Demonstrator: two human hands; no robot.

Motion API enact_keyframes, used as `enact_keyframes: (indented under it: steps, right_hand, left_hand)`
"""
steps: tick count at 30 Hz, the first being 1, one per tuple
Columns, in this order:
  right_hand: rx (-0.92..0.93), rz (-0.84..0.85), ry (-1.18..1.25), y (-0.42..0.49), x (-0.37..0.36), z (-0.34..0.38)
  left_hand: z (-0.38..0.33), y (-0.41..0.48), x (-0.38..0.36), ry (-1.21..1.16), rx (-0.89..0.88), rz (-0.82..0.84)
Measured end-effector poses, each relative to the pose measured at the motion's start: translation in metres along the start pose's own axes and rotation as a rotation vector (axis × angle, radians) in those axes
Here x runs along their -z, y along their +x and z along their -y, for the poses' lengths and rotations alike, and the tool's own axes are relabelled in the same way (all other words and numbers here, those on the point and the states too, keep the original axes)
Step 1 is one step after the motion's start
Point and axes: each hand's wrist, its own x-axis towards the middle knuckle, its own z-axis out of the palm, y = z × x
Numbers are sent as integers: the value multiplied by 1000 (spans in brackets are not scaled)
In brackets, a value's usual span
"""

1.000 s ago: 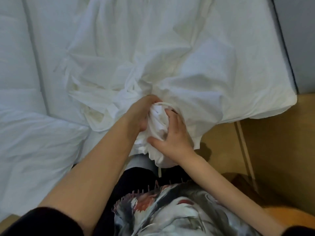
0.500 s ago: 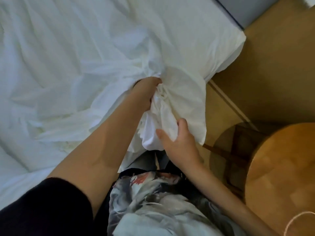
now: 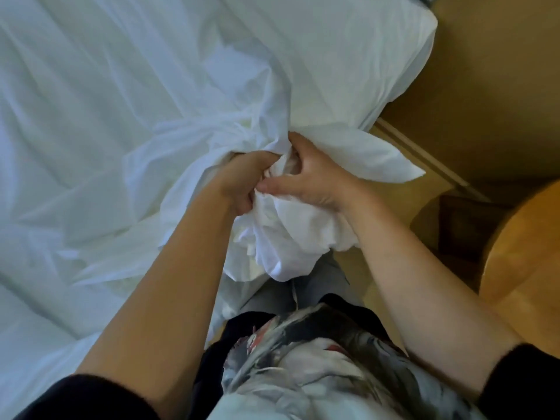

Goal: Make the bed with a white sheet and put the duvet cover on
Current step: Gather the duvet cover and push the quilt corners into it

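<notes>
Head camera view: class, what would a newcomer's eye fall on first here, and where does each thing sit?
Both hands meet at the centre, the left hand and right hand gripping a bunched wad of white sheet. The rest of it lies rumpled over the bed at upper left, and a round wooden table edges in at the right.

The white sheet (image 3: 151,101) fills the upper left of the frame, plain and tinged pale blue in its shaded folds. At the right, the floor (image 3: 485,95) is tan and the round wooden table (image 3: 527,268) orange-brown. Along the bottom, the sleeves (image 3: 91,398) are black and the top (image 3: 318,359) is printed in grey, white, black and red.
</notes>
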Motion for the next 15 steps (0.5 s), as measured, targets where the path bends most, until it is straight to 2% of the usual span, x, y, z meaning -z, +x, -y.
enact_keyframes:
  steps: [2, 6, 10, 12, 13, 15]
  right_hand:
    - [-101, 63, -239, 5, 4, 4]
    - [-154, 90, -482, 5, -9, 2]
    - [-137, 23, -645, 7, -13, -10]
    - [-30, 18, -743, 9, -5, -11]
    - [38, 17, -738, 11, 1, -12]
    - [98, -3, -492, 15, 12, -9]
  left_hand:
    - [8, 1, 2, -64, 10, -27]
    - [27, 5, 3, -244, -23, -206]
    - [40, 8, 3, -328, -55, -202]
    - [40, 9, -2, -406, -65, -183]
    - [38, 10, -4, -438, -76, -166]
    - [33, 12, -6, -464, -96, -114]
